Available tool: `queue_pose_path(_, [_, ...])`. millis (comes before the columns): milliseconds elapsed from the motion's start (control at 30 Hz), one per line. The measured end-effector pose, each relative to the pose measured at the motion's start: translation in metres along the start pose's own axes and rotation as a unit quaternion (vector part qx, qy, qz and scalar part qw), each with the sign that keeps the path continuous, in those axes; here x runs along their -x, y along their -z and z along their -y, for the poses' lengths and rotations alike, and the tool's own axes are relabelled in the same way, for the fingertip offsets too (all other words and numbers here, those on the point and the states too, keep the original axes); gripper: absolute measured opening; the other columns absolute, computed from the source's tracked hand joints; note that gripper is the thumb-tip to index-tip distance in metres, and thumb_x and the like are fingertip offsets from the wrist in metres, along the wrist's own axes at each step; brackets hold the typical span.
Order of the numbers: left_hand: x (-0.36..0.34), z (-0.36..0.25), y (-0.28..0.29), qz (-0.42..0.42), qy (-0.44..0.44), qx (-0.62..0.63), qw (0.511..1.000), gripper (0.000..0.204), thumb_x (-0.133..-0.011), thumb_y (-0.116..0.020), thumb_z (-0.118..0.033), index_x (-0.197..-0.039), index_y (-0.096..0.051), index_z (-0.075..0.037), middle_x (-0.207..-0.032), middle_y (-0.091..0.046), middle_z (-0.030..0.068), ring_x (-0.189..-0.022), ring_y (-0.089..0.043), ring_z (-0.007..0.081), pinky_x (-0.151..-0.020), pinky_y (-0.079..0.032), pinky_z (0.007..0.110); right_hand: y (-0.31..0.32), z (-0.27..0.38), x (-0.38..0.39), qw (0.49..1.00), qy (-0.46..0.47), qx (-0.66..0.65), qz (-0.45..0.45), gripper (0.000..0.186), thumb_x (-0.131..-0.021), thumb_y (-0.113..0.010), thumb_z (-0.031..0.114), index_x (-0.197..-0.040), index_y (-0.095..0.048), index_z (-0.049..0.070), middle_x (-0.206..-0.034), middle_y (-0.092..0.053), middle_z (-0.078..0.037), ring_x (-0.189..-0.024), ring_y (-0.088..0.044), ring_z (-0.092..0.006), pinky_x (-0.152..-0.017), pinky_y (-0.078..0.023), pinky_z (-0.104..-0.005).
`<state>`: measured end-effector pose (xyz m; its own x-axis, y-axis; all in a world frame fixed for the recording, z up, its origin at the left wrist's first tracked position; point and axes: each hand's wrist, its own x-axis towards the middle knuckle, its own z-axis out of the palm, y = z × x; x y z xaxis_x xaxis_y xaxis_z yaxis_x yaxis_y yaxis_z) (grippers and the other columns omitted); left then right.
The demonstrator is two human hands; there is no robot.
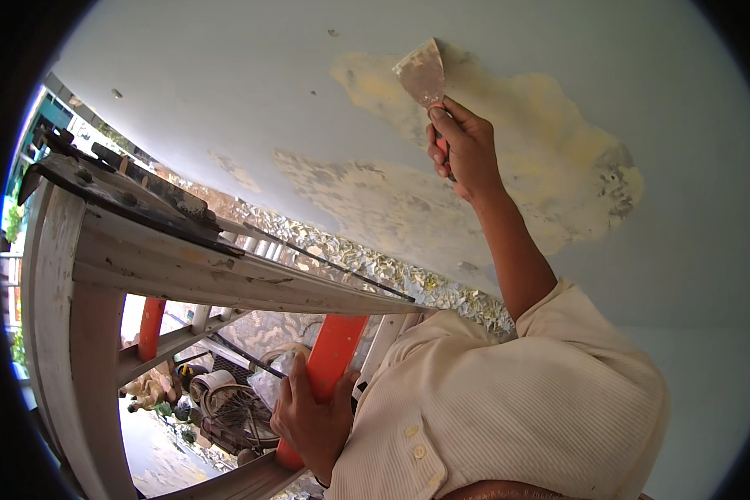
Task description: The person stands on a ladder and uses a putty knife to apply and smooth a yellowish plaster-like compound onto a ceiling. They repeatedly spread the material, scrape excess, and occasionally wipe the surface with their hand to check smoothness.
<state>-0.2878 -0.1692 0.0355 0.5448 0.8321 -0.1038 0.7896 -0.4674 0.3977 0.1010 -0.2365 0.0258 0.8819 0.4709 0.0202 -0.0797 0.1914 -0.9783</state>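
Note:
My right hand (467,150) is raised to the pale blue-grey wall (683,100), fingers wrapped round the red and black handle of a putty knife (422,73). Its wide, smeared blade points up and lies over the edge of a bare yellowish patch (542,125) where the paint is gone. Lower down, my left hand (312,417) grips an orange-red step (335,346) of the metal stepladder (183,258). Part of that grip is hidden behind the step.
Paint flakes (375,262) litter the ground along the wall's foot. Far below, between the ladder rails, stand a bicycle (233,412) and a white bucket (212,382). A dark metal plate (133,196) with bolts caps the ladder top. A second scraped patch (350,187) lies nearer the ladder.

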Motion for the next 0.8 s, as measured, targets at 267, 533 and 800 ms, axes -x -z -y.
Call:
queue_pose_path(267, [-0.001,0.014,-0.014,-0.068,-0.086,0.009,0.994,0.08,-0.076,-0.088,-0.057,-0.133,-0.069,-0.005,-0.101,-0.074,0.0172,-0.09,-0.073,0.0419,-0.079,-0.054,0.054,-0.009,-0.006,0.006,0.999,0.029,-0.002,-0.036,0.019,-0.112,-0.058,0.02,-0.111,-0.068,0.004,-0.077,-0.055,-0.001,-0.053,-0.048,-0.0055,-0.042,-0.036,-0.0241])
queue_pose_path(533, [0.001,0.016,-0.012,-0.047,-0.067,0.027,0.996,0.079,-0.076,-0.089,-0.056,-0.133,-0.07,-0.005,-0.105,-0.076,0.0174,-0.092,-0.074,0.0421,-0.08,-0.055,0.053,-0.022,-0.03,0.004,0.999,0.008,-0.025,-0.045,0.023,-0.112,-0.06,0.021,-0.124,-0.069,0.004,-0.081,-0.059,-0.002,-0.055,-0.05,-0.0069,-0.042,-0.036,-0.0241])
queue_pose_path(800, [0.001,0.01,-0.011,-0.06,-0.058,0.005,0.996,0.079,-0.073,-0.091,-0.054,-0.132,-0.07,-0.005,-0.102,-0.076,0.0171,-0.092,-0.074,0.0413,-0.081,-0.054,0.053,-0.051,-0.064,-0.031,0.996,0.07,-0.059,0.011,0.024,-0.114,-0.055,0.023,-0.124,-0.065,0.004,-0.08,-0.058,-0.003,-0.054,-0.05,-0.0072,-0.042,-0.039,-0.0247])
